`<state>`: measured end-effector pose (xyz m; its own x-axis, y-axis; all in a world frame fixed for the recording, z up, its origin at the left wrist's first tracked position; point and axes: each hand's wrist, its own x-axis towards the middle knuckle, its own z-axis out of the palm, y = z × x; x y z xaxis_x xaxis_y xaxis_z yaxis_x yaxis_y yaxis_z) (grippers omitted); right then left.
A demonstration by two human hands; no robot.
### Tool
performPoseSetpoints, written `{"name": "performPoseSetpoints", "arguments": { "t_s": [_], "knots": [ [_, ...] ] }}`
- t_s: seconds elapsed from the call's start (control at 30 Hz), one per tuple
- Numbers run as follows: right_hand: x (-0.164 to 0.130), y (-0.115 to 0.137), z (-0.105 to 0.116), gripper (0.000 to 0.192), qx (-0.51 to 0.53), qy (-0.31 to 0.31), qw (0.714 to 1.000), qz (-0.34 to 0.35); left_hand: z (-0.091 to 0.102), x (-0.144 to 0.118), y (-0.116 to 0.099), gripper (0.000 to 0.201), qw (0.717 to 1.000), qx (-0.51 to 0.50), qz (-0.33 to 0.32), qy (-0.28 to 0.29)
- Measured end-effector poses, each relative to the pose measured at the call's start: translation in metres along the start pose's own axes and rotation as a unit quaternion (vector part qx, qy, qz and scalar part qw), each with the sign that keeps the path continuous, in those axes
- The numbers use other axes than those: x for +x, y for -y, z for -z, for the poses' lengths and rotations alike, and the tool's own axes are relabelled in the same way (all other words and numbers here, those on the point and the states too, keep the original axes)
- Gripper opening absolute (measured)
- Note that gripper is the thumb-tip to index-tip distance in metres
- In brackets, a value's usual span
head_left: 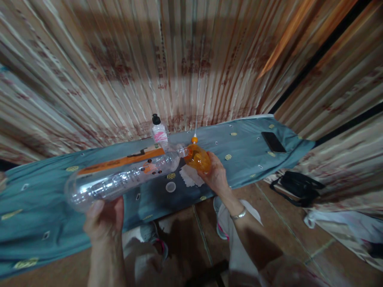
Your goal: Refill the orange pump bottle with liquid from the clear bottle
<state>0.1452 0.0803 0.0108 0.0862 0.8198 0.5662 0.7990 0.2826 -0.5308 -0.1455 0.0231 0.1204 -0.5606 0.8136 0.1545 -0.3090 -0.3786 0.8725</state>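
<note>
My left hand [104, 221] grips a large clear plastic bottle [119, 181] with an orange label, near its base from below. The bottle lies tilted almost level, its neck pointing right. In my right hand [216, 173] is a small amber see-through bottle [198, 158], fingers wrapped round its far end. The two bottles meet at their mouths, neck to neck. Just behind them an orange cap [194, 140] with a long thin white tube stands on the cloth. Under the amber bottle lies a crumpled white tissue [191, 177], with a small round whitish cap [170, 187] beside it.
Behind the large bottle stands a small clear bottle [160, 133] with a black top and pink label. A dark phone [273, 142] lies at the right on the blue-green cloth [243, 147]. Patterned curtains [179, 59] hang behind. On the tiled floor sits a black bag [299, 187].
</note>
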Motion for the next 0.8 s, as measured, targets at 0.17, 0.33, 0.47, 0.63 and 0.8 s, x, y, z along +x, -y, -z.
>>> {"name": "performPoseSetpoints", "arguments": {
  "t_s": [0.17, 0.33, 0.47, 0.63, 0.8],
  "knots": [
    [0.0, -0.0006, 0.0002, 0.079, -0.001, 0.004, 1.0, 0.002, 0.0047, 0.001, 0.0029, 0.03, 1.0, -0.007, -0.004, 0.003],
    [-0.0003, 0.0005, 0.0002, 0.08, -0.003, 0.005, 1.0, -0.001, 0.0058, 0.0009, 0.0038, 0.025, 1.0, 0.002, -0.007, 0.02],
    [0.0, 0.0015, -0.0004, 0.08, -0.005, -0.003, 1.0, 0.0, 0.0028, 0.0001, 0.0024, 0.033, 1.0, -0.007, -0.001, 0.001],
    [0.0004, 0.0012, -0.0005, 0.079, -0.001, 0.007, 1.0, -0.009, 0.0015, 0.0002, 0.0024, 0.031, 1.0, -0.003, 0.003, 0.006],
    [0.0017, -0.0003, 0.0012, 0.08, 0.01, 0.01, 1.0, -0.017, 0.0001, 0.0012, 0.0045, 0.03, 1.0, 0.008, 0.015, -0.011]
  ]
}}
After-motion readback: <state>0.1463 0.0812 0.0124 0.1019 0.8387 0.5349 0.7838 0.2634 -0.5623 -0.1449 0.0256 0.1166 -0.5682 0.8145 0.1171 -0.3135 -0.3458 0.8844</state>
